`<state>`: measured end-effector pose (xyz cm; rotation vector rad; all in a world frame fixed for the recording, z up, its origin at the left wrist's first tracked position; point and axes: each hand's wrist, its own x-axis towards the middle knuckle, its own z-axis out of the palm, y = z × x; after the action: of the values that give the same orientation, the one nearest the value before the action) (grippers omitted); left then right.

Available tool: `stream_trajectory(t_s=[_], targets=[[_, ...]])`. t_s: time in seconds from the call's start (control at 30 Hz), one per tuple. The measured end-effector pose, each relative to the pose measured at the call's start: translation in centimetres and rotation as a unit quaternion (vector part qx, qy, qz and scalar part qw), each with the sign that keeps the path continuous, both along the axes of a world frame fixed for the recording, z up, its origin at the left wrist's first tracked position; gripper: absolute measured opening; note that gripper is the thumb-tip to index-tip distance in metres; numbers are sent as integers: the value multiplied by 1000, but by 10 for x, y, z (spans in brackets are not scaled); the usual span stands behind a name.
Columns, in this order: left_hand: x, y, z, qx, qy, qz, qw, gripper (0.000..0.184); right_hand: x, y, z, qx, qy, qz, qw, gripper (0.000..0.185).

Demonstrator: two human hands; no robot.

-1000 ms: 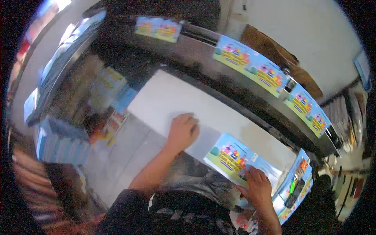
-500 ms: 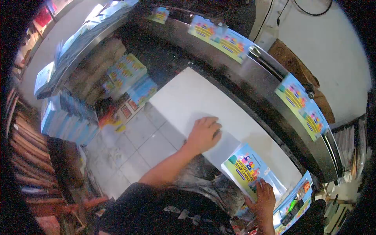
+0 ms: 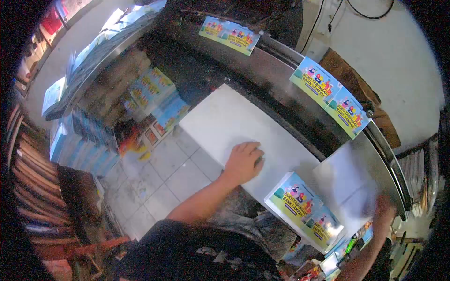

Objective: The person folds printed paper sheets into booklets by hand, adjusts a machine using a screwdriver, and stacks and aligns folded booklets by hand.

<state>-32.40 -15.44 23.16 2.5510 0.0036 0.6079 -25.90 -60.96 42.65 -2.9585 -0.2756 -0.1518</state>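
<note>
My left hand (image 3: 244, 161) rests on the white board (image 3: 218, 112), fingers loosely bent and apart from any sheet. Beside it, near the board's front edge, lies a stack of printed booklet covers (image 3: 300, 201) with a blue and yellow picture side up. My right hand (image 3: 382, 208), smeared by motion, is at the right, by the curved metal machine edge. It appears to grip a cover sheet (image 3: 344, 180), whose plain white side shows. Further printed covers (image 3: 330, 98) sit in line along the machine's rail (image 3: 386, 150).
Bundled stacks of printed booklets (image 3: 82, 145) stand at the left, with more piles (image 3: 152, 89) behind. A green-marked tool (image 3: 350, 244) lies among sheets at lower right. Brown cardboard (image 3: 349, 70) leans behind the machine. Tiled floor (image 3: 164, 196) shows below.
My right hand has left the stack and swung right and up with a sheet. The covers on the rail have shifted up and left. My left hand has barely moved.
</note>
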Motion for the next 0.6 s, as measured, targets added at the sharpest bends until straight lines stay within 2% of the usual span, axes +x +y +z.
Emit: stream_trajectory(t_s=[0.03,0.07,0.1,0.13,0.2,0.23,0.3,0.33,0.43,0.47,0.53,0.6], targets=[[0,2,-2,1,-2,0,1000,23,23,-16,12,-43,-124,-85,988,30],[0,2,-5,0,-4,4,1000,23,44,-14,18,-39,-276,-29,960,32],[1,1,-6,-5,-7,3,1000,22,61,-16,26,-40,-420,23,907,36],[1,1,-6,-8,-8,-10,1000,22,86,-36,20,78,-385,29,919,39],[2,-1,-2,3,12,8,1000,23,130,-87,-18,74,-361,31,929,42],[4,-3,-2,1,9,-4,1000,23,144,-101,-42,-43,-366,34,929,43],[2,0,1,0,12,0,1000,23,133,-111,-78,-205,-256,67,942,43],[1,0,1,0,25,1,1000,24,120,-105,-85,-165,-224,59,959,42],[0,1,-1,2,0,2,1000,24,81,-76,-107,-116,-158,51,979,41],[-1,1,1,5,8,3,1000,24,54,-53,-110,9,-49,7,999,42],[0,-1,-3,6,9,7,1000,24,-22,32,-82,-7,41,85,996,46],[0,1,-3,6,5,7,1000,24,-76,83,-85,-40,87,190,977,56]])
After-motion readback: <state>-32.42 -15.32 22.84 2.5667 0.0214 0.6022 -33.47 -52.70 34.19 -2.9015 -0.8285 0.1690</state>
